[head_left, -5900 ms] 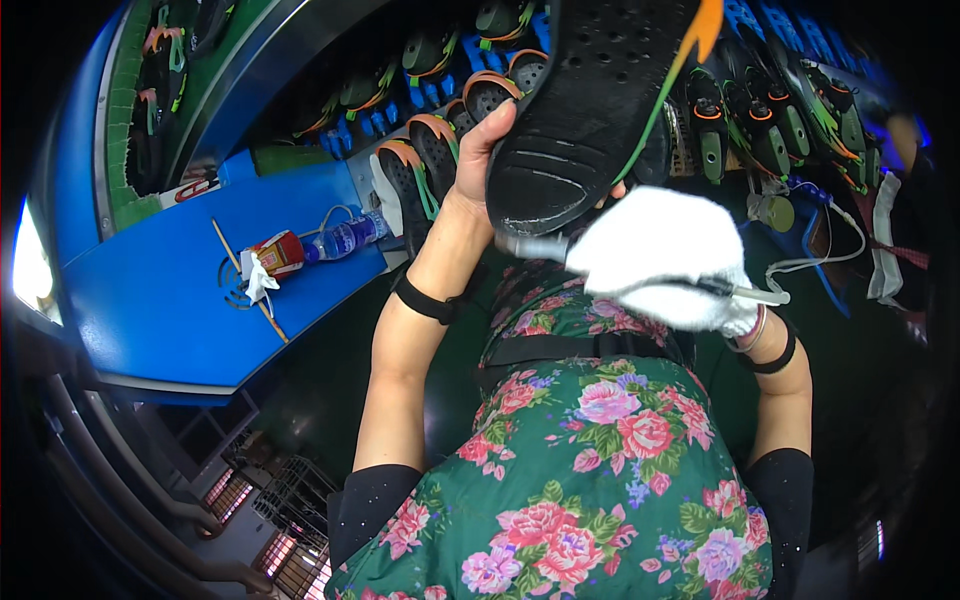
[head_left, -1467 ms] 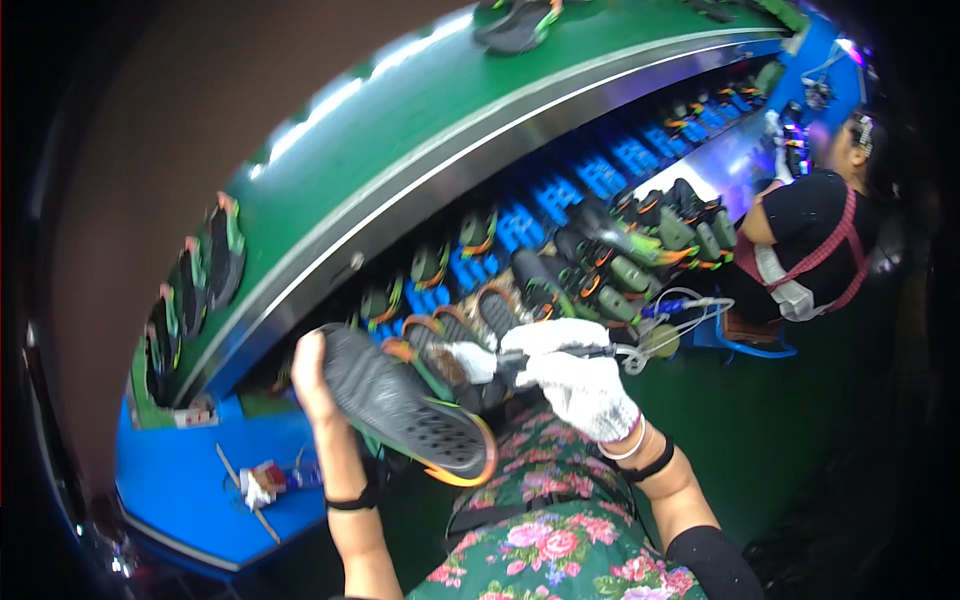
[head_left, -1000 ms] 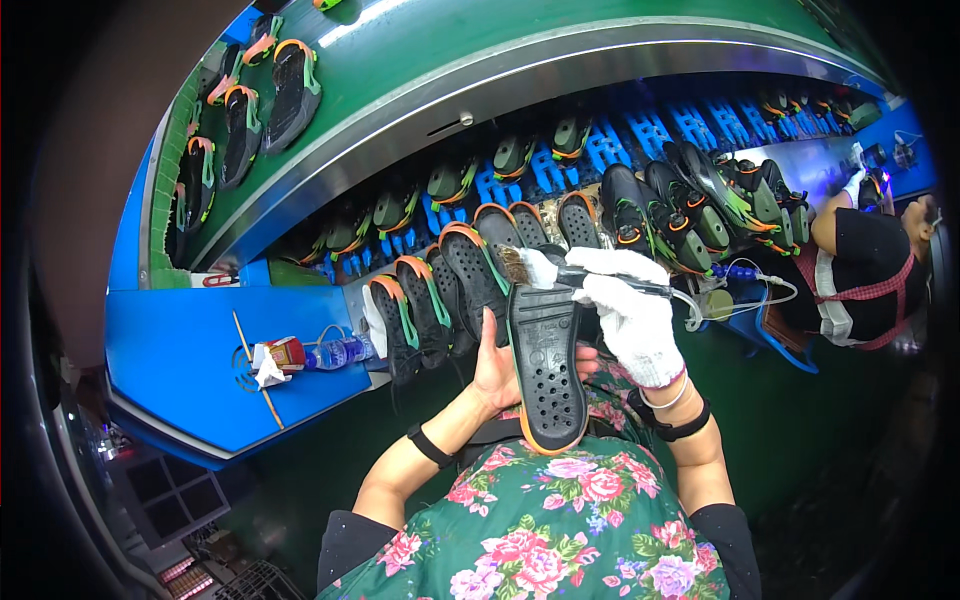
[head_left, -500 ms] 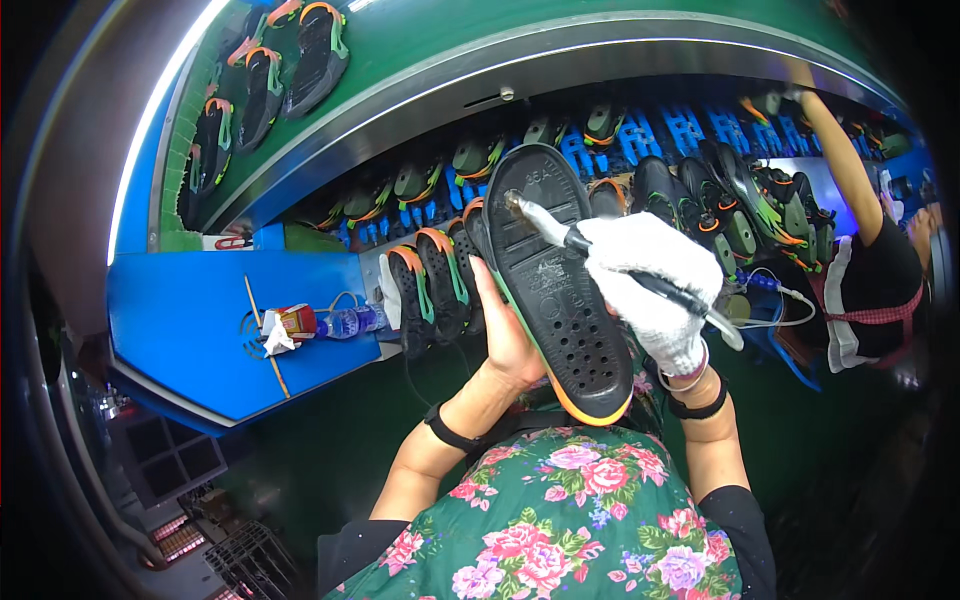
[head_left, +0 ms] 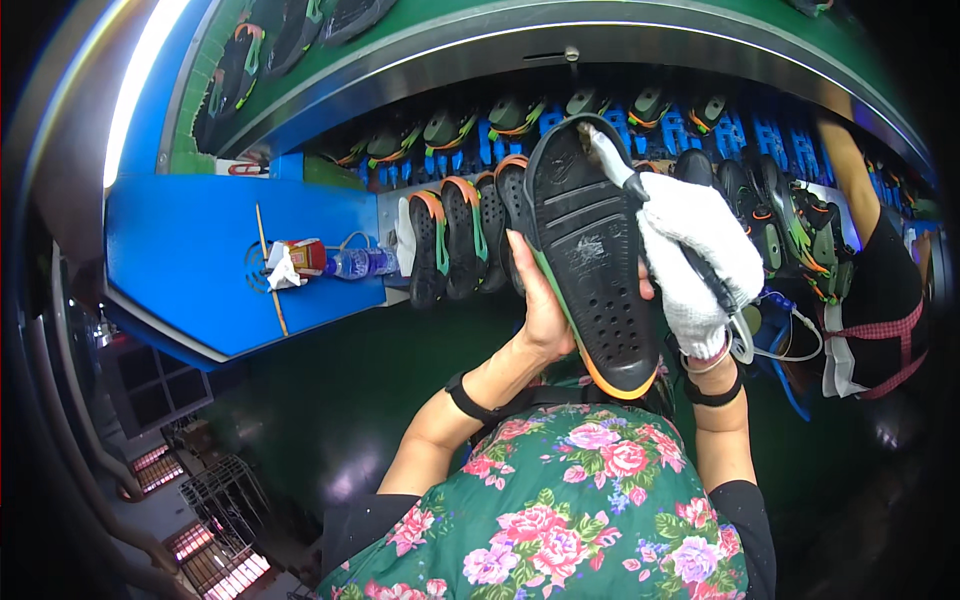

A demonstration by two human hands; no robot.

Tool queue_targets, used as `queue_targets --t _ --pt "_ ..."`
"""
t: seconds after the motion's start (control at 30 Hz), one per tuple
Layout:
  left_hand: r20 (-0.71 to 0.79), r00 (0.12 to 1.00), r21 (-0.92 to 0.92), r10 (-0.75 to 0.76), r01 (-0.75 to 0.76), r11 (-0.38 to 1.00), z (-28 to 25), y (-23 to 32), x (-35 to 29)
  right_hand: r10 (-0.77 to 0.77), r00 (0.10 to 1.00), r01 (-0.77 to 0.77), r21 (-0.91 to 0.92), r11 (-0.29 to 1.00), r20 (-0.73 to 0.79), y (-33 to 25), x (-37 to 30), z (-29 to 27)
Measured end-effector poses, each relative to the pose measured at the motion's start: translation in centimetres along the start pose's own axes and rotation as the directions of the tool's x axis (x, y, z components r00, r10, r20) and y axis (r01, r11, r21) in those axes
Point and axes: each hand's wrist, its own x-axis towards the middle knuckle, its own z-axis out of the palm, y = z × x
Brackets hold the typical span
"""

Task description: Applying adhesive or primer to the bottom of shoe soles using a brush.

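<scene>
A black perforated shoe sole (head_left: pixel 590 255) stands nearly upright before me, its underside facing me and an orange and green edge along its side. My bare left hand (head_left: pixel 545 312) grips it from beneath, with the thumb along the left edge and fingertips showing at the right edge. In my white-gloved right hand (head_left: pixel 700 245) is a brush (head_left: pixel 622 174) with a dark handle and a pale hose trailing from its rear end. Its brown bristles touch the sole near the top rim. The sole's surface looks shiny around the grooves.
Black shoes with orange and green trim (head_left: pixel 462 235) stand left of the sole; more sit on blue racks (head_left: pixel 770 150) behind. A blue side table (head_left: pixel 180 260) holds a bottle (head_left: pixel 350 263), a red box (head_left: pixel 308 256) and a stick. Another person (head_left: pixel 870 290) works at right. A metal ledge (head_left: pixel 400 105) crosses above.
The brush tip has shifted from the left side of the sole up to its top rim. My whole view has turned somewhat, and both hands keep their hold.
</scene>
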Motion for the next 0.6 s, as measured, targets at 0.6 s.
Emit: queue_targets --t 0.6 --pt "-0.311 0.922 0.556 0.233 -0.022 0.831 -2.3 1.5 -1.8 -0.500 0.689 0.708 -0.340 0.619 0.525 0.8 -1.2 1.2"
